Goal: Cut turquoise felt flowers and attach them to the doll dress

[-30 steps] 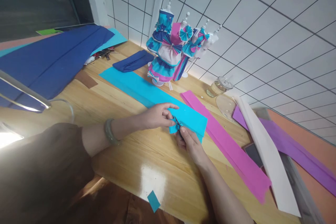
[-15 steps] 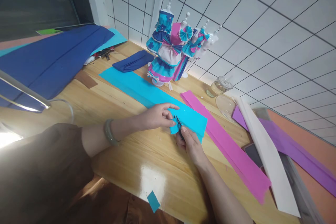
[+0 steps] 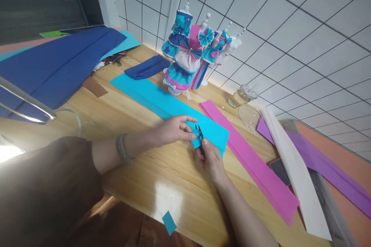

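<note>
Between finger and thumb, my left hand (image 3: 175,128) pinches a small folded piece of turquoise paper (image 3: 196,142). My right hand (image 3: 212,158) is closed around small black snips (image 3: 200,135), whose pointed blades stand apart beside that piece. Under both hands stretches a long turquoise crepe paper strip (image 3: 150,94), lying slantwise on the wooden table (image 3: 139,189). My fingers partly cover the snips' handles and the held piece.
Dress forms (image 3: 185,54) in paper dresses stand behind the strip. A pink strip (image 3: 252,162), a white strip (image 3: 298,173) and a purple strip (image 3: 327,162) lie right. A lidded glass cup (image 3: 242,96) stands behind. Dark blue paper (image 3: 58,65) lies left, a turquoise scrap (image 3: 169,223) in front.
My left hand and the small turquoise piece have shifted slightly right. The snips have turned a little more upright, their blades still apart.
</note>
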Available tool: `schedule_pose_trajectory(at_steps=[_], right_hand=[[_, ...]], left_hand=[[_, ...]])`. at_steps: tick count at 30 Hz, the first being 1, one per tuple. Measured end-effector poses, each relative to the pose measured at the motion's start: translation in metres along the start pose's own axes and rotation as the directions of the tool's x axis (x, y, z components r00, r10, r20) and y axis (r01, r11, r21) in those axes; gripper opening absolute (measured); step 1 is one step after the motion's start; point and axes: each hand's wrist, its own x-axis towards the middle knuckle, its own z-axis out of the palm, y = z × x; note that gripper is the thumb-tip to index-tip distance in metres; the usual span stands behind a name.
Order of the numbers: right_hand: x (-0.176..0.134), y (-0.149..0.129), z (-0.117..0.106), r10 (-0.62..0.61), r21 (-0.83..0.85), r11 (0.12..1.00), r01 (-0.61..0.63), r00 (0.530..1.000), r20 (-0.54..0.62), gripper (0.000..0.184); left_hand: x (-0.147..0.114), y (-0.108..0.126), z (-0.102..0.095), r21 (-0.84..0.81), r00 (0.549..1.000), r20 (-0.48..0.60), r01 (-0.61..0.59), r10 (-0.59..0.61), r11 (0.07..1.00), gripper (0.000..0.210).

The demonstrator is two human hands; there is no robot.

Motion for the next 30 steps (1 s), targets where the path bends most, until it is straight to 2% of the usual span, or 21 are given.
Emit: schedule_pose_trajectory(at_steps=[12,24,30], right_hand=[[-0.0003,0.0012,0.0008,-0.012,-0.043,0.999,0.010,0.999,-0.051,0.046],[-0.0003,0.0031,0.0013,-0.006,-0.074,0.997,0.000,0.997,-0.079,0.046],[-0.0003,0.0026,0.0012,-0.034,-0.114,0.993,0.025,0.997,-0.075,0.046]], left_hand=[[0.0009,-0.0001,0.0020,-0.017,0.999,-0.019,0.034,-0.034,0.999,0.054],[0.0021,-0.0041,0.0024,-0.053,1.000,-0.004,0.012,-0.012,0.999,0.051],[0.0020,-0.0053,0.0014,-0.051,1.000,-0.005,-0.021,0.021,0.999,0.056]])
